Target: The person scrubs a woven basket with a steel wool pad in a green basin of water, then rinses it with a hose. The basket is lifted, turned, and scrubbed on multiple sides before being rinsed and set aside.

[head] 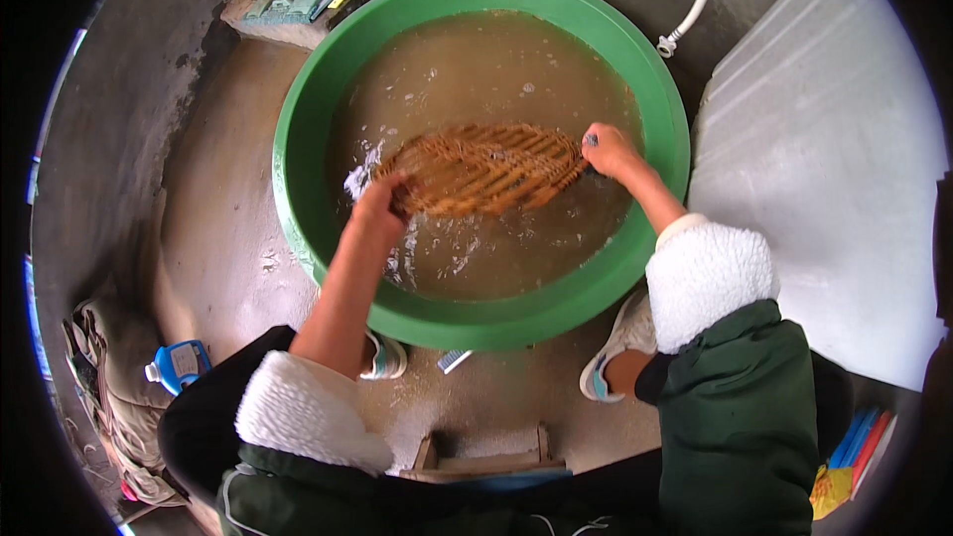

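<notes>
A brown woven wicker tray or shallow basket (491, 171) is held tilted in the murky water (476, 67) of a large round green plastic tub (484, 324). My left hand (381, 201) grips its left end, the fingers partly hidden behind the rim. At the right end my right hand (609, 150) is closed, with a small grey thing showing at its fingers; I cannot tell what that is. Splashes and foam show around the wicker, which is slightly blurred. Both forearms reach over the tub's near side, with white fleece cuffs pushed up.
A small brush (454, 361) lies on the wet floor by the tub. A blue bottle (181, 366) stands at left near bundled cloth (123, 380). Behind are a flat mop head (287, 6) and a white hose (692, 7). A white panel (819, 164) borders the right; a wooden stool (484, 465) is below.
</notes>
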Motion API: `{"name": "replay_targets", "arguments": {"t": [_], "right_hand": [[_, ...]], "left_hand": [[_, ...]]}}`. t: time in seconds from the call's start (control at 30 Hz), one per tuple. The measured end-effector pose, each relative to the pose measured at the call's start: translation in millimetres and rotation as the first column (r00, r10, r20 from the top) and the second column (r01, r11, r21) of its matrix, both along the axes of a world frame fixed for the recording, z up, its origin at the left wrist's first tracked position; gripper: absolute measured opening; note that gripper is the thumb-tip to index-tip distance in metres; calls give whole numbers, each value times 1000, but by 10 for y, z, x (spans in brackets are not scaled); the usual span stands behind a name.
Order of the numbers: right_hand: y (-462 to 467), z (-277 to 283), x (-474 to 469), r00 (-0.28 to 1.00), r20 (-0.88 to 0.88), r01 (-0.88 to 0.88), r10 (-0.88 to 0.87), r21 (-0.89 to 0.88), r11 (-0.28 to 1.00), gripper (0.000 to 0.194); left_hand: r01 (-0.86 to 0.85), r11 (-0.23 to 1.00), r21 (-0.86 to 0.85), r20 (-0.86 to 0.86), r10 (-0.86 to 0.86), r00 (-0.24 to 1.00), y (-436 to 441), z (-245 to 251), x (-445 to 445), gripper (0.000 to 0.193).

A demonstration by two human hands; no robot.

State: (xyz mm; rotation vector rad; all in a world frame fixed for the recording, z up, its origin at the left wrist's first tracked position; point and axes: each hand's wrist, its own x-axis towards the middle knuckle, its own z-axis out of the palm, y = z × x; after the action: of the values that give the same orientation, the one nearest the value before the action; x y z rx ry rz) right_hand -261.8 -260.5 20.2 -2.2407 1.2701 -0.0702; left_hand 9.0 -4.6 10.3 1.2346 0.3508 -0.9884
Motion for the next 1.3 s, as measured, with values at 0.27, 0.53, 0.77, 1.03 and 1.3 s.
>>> {"name": "replay_targets", "arguments": {"t": [0.27,0.53,0.77,1.03,1.3], "right_hand": [[382,670,-144,995,-98,13,-18,-46,999,32],[1016,868,84,765,419,-495,489,-104,863,31],[1240,579,120,781,612,-450,-123,689,569,25],[1327,706,333,915,171,-324,364,-224,919,20],[2356,833,35,379,344,-860,859,474,190,28]], "left_hand": [[211,973,-91,403,-158,902,53,1845,117,18],[74,995,-61,492,-34,870,527,2658,318,16],[3,994,-110,436,46,899,908,2521,459,18],[174,980,-94,476,-109,873,1006,2425,739,14],[-63,981,-183,404,133,905,835,2692,682,14]]}}
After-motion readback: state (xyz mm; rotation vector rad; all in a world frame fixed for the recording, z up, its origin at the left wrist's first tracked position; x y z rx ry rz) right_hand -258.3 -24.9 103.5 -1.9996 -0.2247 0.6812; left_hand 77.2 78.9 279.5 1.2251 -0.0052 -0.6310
